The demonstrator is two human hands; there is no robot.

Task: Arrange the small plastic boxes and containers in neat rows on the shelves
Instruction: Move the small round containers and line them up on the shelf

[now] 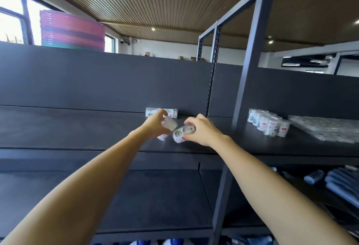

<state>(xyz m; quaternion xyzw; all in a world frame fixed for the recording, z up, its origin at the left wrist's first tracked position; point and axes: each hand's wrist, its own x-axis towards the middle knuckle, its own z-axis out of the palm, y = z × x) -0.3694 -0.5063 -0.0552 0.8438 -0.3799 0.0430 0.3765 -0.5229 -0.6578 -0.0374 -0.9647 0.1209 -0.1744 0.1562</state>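
Note:
Both my arms reach over the dark top shelf [77, 128]. My left hand [155, 126] grips a small clear plastic container [168, 124], tilted, just above the shelf. My right hand [202, 130] grips a second clear container [179, 135] with a printed label, also tilted; the two nearly touch. Behind them, against the back panel, a short row of the same containers [154, 112] stands. To the right, past the upright post, a cluster of several more containers [268, 124] sits on the neighbouring shelf.
A dark metal upright [246, 81] divides the shelf bays. Flat clear packs [330, 128] lie at the far right. Blue packaged goods [334, 180] fill the lower right shelf. A stack of coloured basins [71, 31] rises behind the back panel.

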